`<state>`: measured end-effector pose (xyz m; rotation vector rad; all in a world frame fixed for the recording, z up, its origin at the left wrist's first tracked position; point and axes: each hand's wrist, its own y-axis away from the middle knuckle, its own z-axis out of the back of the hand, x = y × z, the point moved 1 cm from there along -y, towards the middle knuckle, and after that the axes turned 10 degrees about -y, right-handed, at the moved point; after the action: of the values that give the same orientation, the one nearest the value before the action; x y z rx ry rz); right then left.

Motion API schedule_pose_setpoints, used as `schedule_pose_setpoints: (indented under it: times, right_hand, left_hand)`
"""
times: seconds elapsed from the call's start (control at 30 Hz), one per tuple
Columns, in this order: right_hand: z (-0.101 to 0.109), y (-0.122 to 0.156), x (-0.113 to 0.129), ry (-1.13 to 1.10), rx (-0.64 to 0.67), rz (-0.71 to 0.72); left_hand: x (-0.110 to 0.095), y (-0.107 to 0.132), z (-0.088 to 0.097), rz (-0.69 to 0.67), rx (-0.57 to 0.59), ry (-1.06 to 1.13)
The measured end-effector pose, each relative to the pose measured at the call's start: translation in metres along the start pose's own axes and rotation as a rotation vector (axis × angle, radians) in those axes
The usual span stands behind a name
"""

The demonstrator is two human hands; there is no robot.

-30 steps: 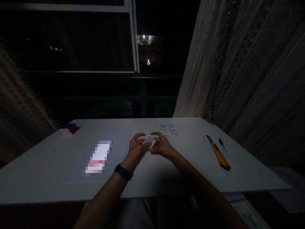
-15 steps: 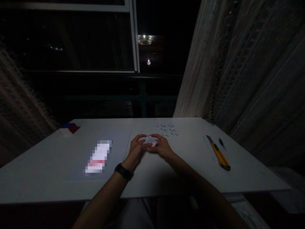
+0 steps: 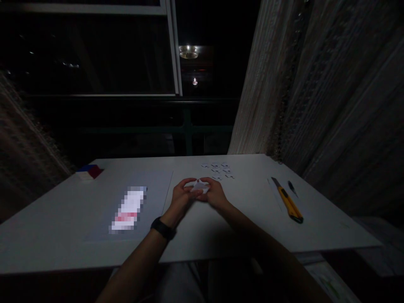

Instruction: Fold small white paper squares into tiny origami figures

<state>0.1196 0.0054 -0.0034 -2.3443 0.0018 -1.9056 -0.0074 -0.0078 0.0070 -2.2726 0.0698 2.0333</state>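
A small folded piece of white paper (image 3: 199, 186) with a pointed top is held between both hands above the white table (image 3: 240, 235). My left hand (image 3: 182, 194), with a dark band on its wrist, grips the paper from the left. From the right, my right hand (image 3: 215, 193) pinches it, thumbs and fingertips of both hands meeting around it. The fingers cover the paper's lower part and sides. Just beyond the hands lie several small folded paper pieces (image 3: 216, 171) in rows.
A lit phone (image 3: 128, 210), its screen blurred, lies on a large pale sheet (image 3: 158, 181) to the left. A colored cube (image 3: 89, 172) sits at the far left. Right of my hands are a yellow utility knife (image 3: 288, 201) and a small dark pointed object (image 3: 293, 188). Curtains (image 3: 249, 84) hang beyond.
The camera view has shifted slightly. Both hands stay around the folded paper, with the fingers moving only a little; the other things lie where they were.
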Motion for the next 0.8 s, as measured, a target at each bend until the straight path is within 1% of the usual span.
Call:
schedule_pose_setpoints:
  times: [0.07, 0.13, 0.3, 0.4, 0.57, 0.67, 0.8]
  right_hand:
    - [0.003, -0.002, -0.004, 0.051, 0.001, 0.043]
    - [0.006, -0.004, -0.008, 0.077, 0.033, 0.065]
    - [0.008, -0.005, -0.014, 0.091, 0.108, 0.105]
    - [0.007, -0.003, -0.012, 0.054, 0.148, 0.095]
    - [0.005, -0.001, -0.007, -0.124, 0.215, 0.033]
    - [0.004, -0.001, -0.004, -0.167, 0.195, -0.001]
    - [0.002, 0.001, -0.002, -0.137, 0.117, -0.028]
  left_hand:
    - [-0.001, -0.001, -0.001, -0.001, 0.009, -0.028]
    - [-0.002, -0.001, -0.001, -0.006, 0.009, -0.028]
    - [-0.002, -0.004, 0.001, -0.014, -0.094, -0.046]
    - [-0.002, -0.004, 0.003, -0.014, -0.139, -0.072]
    - [-0.005, -0.002, 0.002, -0.018, -0.144, -0.075]
    - [-0.007, -0.001, 0.002, -0.012, -0.151, -0.069]
    - [-0.007, 0.000, 0.001, -0.004, -0.098, -0.060]
